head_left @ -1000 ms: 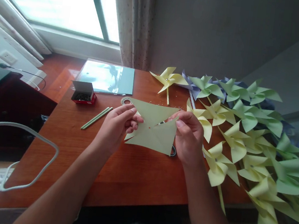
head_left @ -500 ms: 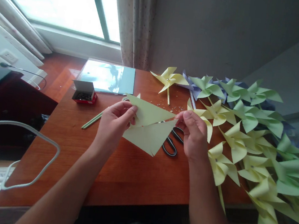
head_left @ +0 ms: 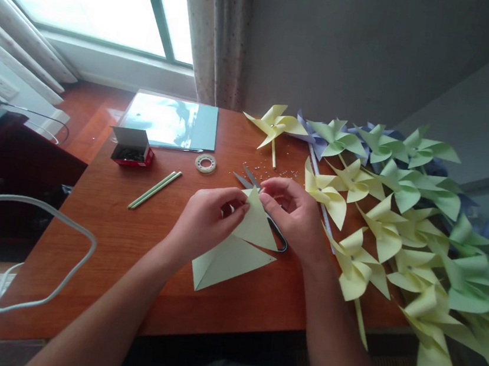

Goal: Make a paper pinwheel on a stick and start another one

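Observation:
Between my hands is a pale yellow-green sheet of paper [head_left: 230,264], slit from its edges toward the middle and creased. My left hand [head_left: 211,217] pinches it near one upper corner, thumb against the fingers. On the other side of that pointed corner, my right hand [head_left: 289,212] is closed with its fingertips at the paper's edge. Scissors [head_left: 281,235] lie on the table, partly hidden behind the paper and my right hand, blades pointing away. A roll of tape [head_left: 205,164] sits beyond my left hand, and light green sticks [head_left: 154,190] lie left of it.
Several yellow, green and purple paper pinwheels [head_left: 384,230] cover the table's right side; one yellow pinwheel [head_left: 274,126] lies at the back. A small red box [head_left: 132,154] with dark contents stands open at left, near a glossy folder [head_left: 169,123]. A white cable [head_left: 66,214] loops at the left edge.
The paper has been turned and lowered toward me. My right hand has moved left, close to my left hand, at a different corner. The tape roll and scissor blades now show.

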`<state>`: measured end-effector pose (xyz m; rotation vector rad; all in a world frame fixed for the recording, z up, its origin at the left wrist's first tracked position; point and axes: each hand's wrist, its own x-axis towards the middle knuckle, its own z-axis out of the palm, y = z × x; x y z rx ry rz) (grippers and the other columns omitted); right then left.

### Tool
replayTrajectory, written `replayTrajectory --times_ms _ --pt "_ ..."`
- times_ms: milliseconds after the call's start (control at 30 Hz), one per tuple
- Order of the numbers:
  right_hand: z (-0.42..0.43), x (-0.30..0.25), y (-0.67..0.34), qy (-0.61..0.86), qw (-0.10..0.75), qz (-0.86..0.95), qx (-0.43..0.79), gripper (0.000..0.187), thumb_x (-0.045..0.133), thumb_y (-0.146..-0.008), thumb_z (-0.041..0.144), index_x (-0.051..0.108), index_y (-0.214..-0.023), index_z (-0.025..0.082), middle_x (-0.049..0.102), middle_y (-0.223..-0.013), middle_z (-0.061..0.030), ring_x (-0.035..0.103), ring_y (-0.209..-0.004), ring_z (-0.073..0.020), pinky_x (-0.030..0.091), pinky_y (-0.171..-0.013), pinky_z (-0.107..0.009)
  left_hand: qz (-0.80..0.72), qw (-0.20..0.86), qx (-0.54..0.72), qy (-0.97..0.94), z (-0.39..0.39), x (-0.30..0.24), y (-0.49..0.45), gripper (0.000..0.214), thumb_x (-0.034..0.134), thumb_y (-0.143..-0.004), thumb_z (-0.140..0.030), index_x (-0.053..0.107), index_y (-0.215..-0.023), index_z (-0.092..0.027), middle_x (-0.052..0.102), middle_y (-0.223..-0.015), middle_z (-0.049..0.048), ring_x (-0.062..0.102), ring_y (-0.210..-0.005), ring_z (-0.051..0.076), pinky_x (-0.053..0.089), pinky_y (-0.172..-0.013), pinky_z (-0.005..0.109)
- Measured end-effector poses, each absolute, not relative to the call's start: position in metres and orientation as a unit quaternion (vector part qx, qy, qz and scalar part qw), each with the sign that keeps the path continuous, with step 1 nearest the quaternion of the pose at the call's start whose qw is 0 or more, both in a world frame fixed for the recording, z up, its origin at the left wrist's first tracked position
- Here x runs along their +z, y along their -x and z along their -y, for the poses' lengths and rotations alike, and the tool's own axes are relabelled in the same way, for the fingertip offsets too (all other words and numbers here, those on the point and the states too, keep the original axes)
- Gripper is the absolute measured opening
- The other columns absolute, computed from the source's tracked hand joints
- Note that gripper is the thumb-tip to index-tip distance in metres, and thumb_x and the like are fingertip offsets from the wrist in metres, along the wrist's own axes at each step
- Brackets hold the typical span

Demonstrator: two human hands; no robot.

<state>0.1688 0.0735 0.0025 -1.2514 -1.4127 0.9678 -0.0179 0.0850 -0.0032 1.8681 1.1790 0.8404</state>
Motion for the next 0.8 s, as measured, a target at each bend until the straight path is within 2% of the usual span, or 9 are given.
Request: replayTrajectory --times_ms 100,267,600,800 --pt "-0.074 0.002 -0.168 0.507 0.485 0.606 0.375 0.017 0.072 -0.087 0.024 0.071 -0.104 0.025 0.072 -0.093 -0.0012 0.069 -0.084 -0.0176 0.057 -0.076 -0.032 -0.452 0.39 0.312 -0.738 -0.084 -0.001 0.017 0.009 0.062 -0.088 -0.023 0.065 -0.081 -0.018 0.06 -0.066 -0.0012 0.046 -0.056 0.01 0.034 -0.052 0.021" --pt "-0.074 0.002 -0.166 0.489 0.486 0.636 0.346 0.005 0.069 -0.088 0.021 0.072 -0.091 0.024 0.072 -0.088 -0.0009 0.068 -0.084 -0.0179 0.056 -0.074 -0.032 -0.451 0.425 0.331 -0.712 -0.084 0.001 0.016 0.011 0.063 -0.089 -0.027 0.069 -0.084 -0.019 0.063 -0.069 0.0006 0.048 -0.057 0.012 0.036 -0.052 0.022" --pt "-0.072 0.006 -0.164 0.45 0.49 0.683 0.301 0.012 0.068 -0.089 0.012 0.072 -0.09 0.024 0.071 -0.091 -0.002 0.066 -0.082 -0.017 0.053 -0.07 -0.031 -0.431 0.544 0.372 -0.616 -0.084 0.001 0.015 0.017 0.066 -0.09 -0.034 0.071 -0.089 -0.018 0.067 -0.079 0.0046 0.056 -0.07 0.016 0.042 -0.061 0.025" --pt "-0.072 0.007 -0.164 0.441 0.491 0.704 0.263 0.015 0.066 -0.09 0.012 0.073 -0.088 0.026 0.071 -0.09 -0.0017 0.068 -0.086 -0.0183 0.055 -0.076 -0.033 -0.422 0.597 0.386 -0.563 -0.084 0.01 0.013 0.017 0.071 -0.086 -0.034 0.072 -0.083 -0.018 0.065 -0.074 0.0017 0.052 -0.064 0.013 0.038 -0.056 0.022"
